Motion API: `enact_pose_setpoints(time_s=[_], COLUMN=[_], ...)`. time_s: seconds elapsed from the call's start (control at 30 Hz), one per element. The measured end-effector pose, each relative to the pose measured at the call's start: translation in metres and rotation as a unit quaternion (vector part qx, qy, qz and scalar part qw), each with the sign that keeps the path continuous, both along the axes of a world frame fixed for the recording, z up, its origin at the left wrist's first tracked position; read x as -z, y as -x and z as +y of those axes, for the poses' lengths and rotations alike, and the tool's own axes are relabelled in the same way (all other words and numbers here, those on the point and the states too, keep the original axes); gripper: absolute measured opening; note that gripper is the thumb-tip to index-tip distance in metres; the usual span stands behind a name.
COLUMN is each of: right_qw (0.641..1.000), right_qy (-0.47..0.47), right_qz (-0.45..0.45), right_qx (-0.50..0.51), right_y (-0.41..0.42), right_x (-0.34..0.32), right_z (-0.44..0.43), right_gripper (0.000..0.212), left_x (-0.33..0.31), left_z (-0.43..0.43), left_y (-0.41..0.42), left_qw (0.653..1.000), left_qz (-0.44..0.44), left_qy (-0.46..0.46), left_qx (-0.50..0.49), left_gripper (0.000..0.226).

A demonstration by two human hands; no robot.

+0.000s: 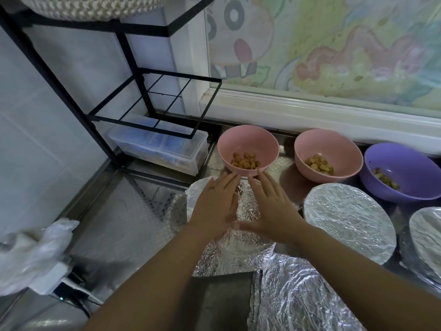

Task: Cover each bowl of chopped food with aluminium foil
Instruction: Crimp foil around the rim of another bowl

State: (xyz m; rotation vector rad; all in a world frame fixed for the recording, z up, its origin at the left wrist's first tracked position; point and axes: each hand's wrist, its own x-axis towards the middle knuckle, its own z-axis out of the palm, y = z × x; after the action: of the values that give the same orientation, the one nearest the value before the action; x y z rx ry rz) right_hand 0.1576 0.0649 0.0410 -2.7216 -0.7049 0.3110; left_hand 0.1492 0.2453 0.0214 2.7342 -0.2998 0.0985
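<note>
My left hand [216,206] and my right hand [272,209] lie flat, fingers straight, on top of a foil-covered bowl [245,247] in the middle. Its foil is crinkled and hangs down the near side. Just beyond my fingertips stands an uncovered pink bowl [248,142] with chopped brown food. A second open pink bowl [328,149] and an open purple bowl [403,168] stand to the right along the wall. A second foil-covered bowl [350,218] sits right of my hands, and a third foil-covered bowl [427,232] shows at the right edge.
A loose sheet of foil [300,295] lies at the near edge. A black wire rack [155,101] stands at the back left over a clear plastic box [162,149]. A crumpled plastic bag [31,254] is at the left. The steel counter [124,211] is foil-lined.
</note>
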Motion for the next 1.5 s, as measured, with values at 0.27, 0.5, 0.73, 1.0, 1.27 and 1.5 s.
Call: enact_pose_setpoints(time_s=[0.27,0.5,0.73,1.0,1.27,1.5], right_qw=[0.985,0.982,0.981,0.981,0.985,0.985], right_qy=[0.152,0.172,0.174,0.171,0.155,0.161], right_qz=[0.037,0.051,0.06,0.078,0.078,0.067], right_qx=[-0.075,-0.066,-0.063,-0.055,-0.012,-0.002], right_y=[0.002,0.002,0.004,0.002,0.005,0.008], right_x=[0.008,0.007,0.002,0.001,0.006,0.007], right_z=[0.0,0.005,0.006,0.008,0.014,0.016], right_gripper=[0.158,0.159,0.16,0.161,0.163,0.162], left_x=[0.002,-0.002,0.003,-0.018,-0.027,-0.013], left_z=[0.005,0.014,0.018,0.012,-0.037,-0.052], left_y=[-0.004,-0.007,-0.008,-0.001,0.069,0.067], left_qw=[0.994,0.929,0.78,0.753,0.787,0.709], left_qz=[0.025,0.105,0.232,0.255,-0.008,0.015], left_qy=[0.093,0.325,0.526,0.543,0.479,0.552], left_qx=[-0.056,-0.143,-0.246,-0.27,-0.389,-0.439], left_gripper=[0.046,0.039,0.032,0.026,0.044,0.043])
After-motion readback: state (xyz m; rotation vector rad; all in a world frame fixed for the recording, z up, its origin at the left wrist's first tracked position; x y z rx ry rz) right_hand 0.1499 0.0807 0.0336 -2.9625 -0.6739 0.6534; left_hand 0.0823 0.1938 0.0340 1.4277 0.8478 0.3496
